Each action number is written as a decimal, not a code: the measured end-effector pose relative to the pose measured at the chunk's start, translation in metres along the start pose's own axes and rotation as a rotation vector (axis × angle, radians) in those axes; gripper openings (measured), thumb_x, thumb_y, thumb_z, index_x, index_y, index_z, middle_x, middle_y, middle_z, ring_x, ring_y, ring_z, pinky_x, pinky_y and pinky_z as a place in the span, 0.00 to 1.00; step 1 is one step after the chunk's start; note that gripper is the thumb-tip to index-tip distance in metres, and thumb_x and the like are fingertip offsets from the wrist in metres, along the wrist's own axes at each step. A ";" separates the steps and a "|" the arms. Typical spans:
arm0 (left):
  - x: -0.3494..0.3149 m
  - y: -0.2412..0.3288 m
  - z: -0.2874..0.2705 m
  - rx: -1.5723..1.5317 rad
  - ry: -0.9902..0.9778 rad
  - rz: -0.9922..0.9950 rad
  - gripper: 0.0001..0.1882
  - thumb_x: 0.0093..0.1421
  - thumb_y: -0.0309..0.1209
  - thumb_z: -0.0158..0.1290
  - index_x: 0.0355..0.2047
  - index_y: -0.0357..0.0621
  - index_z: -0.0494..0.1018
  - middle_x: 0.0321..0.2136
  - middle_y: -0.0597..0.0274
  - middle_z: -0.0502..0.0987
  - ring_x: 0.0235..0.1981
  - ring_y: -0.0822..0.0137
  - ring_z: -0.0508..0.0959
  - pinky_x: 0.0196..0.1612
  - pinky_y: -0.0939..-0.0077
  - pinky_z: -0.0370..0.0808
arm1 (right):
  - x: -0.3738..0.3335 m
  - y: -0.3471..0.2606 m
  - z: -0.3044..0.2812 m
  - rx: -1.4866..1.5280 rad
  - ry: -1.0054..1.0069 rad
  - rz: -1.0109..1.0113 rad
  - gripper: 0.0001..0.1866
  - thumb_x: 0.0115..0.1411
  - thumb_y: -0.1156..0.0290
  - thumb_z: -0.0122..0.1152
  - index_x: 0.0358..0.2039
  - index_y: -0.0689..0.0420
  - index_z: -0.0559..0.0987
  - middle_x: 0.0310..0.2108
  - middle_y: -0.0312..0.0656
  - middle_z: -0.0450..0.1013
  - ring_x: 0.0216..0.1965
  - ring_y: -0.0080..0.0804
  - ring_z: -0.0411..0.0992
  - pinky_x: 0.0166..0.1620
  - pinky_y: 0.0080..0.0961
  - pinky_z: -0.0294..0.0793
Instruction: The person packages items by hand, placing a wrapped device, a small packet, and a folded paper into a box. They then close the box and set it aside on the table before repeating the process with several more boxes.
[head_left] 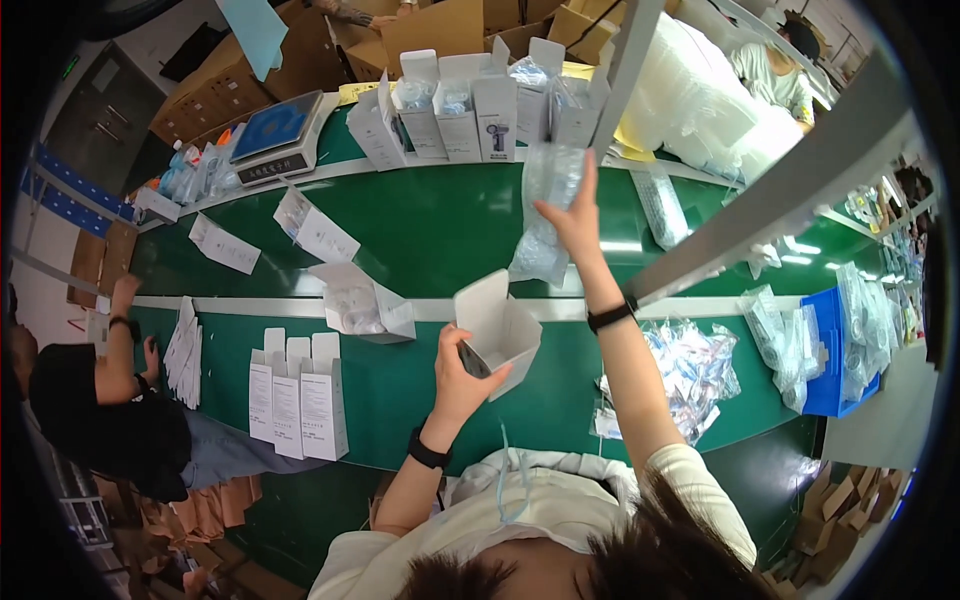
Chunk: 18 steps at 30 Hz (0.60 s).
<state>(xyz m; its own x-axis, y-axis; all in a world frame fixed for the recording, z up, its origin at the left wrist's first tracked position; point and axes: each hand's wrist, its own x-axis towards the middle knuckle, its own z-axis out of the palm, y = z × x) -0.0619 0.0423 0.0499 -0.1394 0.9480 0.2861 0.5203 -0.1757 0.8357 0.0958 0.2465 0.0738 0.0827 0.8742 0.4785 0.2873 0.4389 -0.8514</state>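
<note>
My left hand (460, 388) grips a white carton (512, 345) by its side, above the green table in front of me. The carton's top is open and a tall flap stands up. Farther off and to the right, my right hand (576, 218) is closed round a bubble-wrap pouch (542, 245), over the green conveyor belt. What the pouch contains cannot be made out. Left of the held carton, another open carton (385, 318) lies tilted with clear plastic wrapping inside.
Several open cartons (458, 135) stand beyond the belt, near a weighing scale (275, 150). Upright cartons (300, 400) stand at left. Small plastic packets (690, 375) and a blue bin (825, 350) lie right. A metal post (780, 190) slants across. Another person (90, 400) works at far left.
</note>
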 end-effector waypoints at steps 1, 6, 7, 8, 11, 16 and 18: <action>-0.003 0.002 0.002 -0.048 0.006 -0.009 0.35 0.33 0.28 0.66 0.39 0.44 0.55 0.42 0.50 0.62 0.41 0.56 0.68 0.43 0.67 0.67 | -0.009 -0.038 -0.019 -0.071 0.072 -0.093 0.48 0.37 0.70 0.68 0.56 0.60 0.49 0.55 0.54 0.53 0.55 0.42 0.55 0.54 0.29 0.57; -0.018 0.014 0.026 -0.162 -0.049 -0.041 0.37 0.34 0.28 0.66 0.40 0.42 0.53 0.44 0.44 0.62 0.43 0.51 0.68 0.44 0.64 0.67 | -0.079 -0.129 -0.083 0.386 0.372 -0.096 0.45 0.38 0.72 0.69 0.55 0.56 0.52 0.50 0.45 0.56 0.52 0.37 0.57 0.54 0.32 0.58; -0.022 0.015 0.031 -0.163 -0.076 -0.049 0.37 0.35 0.28 0.66 0.40 0.42 0.52 0.44 0.43 0.62 0.43 0.52 0.69 0.44 0.64 0.68 | -0.089 -0.134 -0.086 0.536 0.461 -0.047 0.44 0.38 0.73 0.69 0.54 0.56 0.53 0.48 0.44 0.57 0.51 0.36 0.58 0.53 0.32 0.59; -0.027 0.018 0.037 -0.172 -0.097 -0.040 0.37 0.35 0.28 0.66 0.40 0.42 0.52 0.44 0.43 0.62 0.43 0.52 0.69 0.44 0.64 0.68 | -0.103 -0.120 -0.086 0.376 0.402 -0.047 0.42 0.39 0.74 0.69 0.52 0.55 0.55 0.48 0.44 0.57 0.50 0.36 0.58 0.52 0.32 0.60; -0.037 0.024 0.055 -0.121 0.030 0.058 0.37 0.35 0.28 0.66 0.39 0.41 0.51 0.46 0.41 0.61 0.45 0.51 0.68 0.44 0.65 0.67 | -0.135 -0.091 -0.072 -0.091 0.170 -0.243 0.39 0.38 0.74 0.69 0.50 0.51 0.58 0.47 0.48 0.60 0.48 0.41 0.61 0.51 0.36 0.61; -0.057 0.026 0.062 -0.084 -0.040 -0.045 0.37 0.36 0.28 0.66 0.39 0.42 0.49 0.50 0.37 0.58 0.46 0.49 0.68 0.45 0.64 0.67 | -0.165 -0.096 -0.083 -0.307 -0.214 -0.412 0.23 0.37 0.72 0.67 0.37 0.52 0.71 0.44 0.48 0.63 0.48 0.50 0.61 0.50 0.42 0.60; -0.058 0.013 0.063 -0.214 -0.015 0.128 0.37 0.36 0.27 0.66 0.39 0.43 0.49 0.51 0.36 0.56 0.48 0.49 0.66 0.47 0.64 0.66 | -0.171 -0.097 -0.097 -0.428 -0.358 -0.426 0.21 0.37 0.72 0.66 0.36 0.52 0.73 0.44 0.49 0.63 0.48 0.51 0.60 0.50 0.42 0.59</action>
<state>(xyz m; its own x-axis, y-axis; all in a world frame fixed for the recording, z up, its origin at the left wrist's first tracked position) 0.0057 0.0015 0.0148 -0.0707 0.9180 0.3903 0.3424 -0.3452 0.8739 0.1468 0.0343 0.0955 -0.4185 0.6913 0.5891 0.5816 0.7021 -0.4108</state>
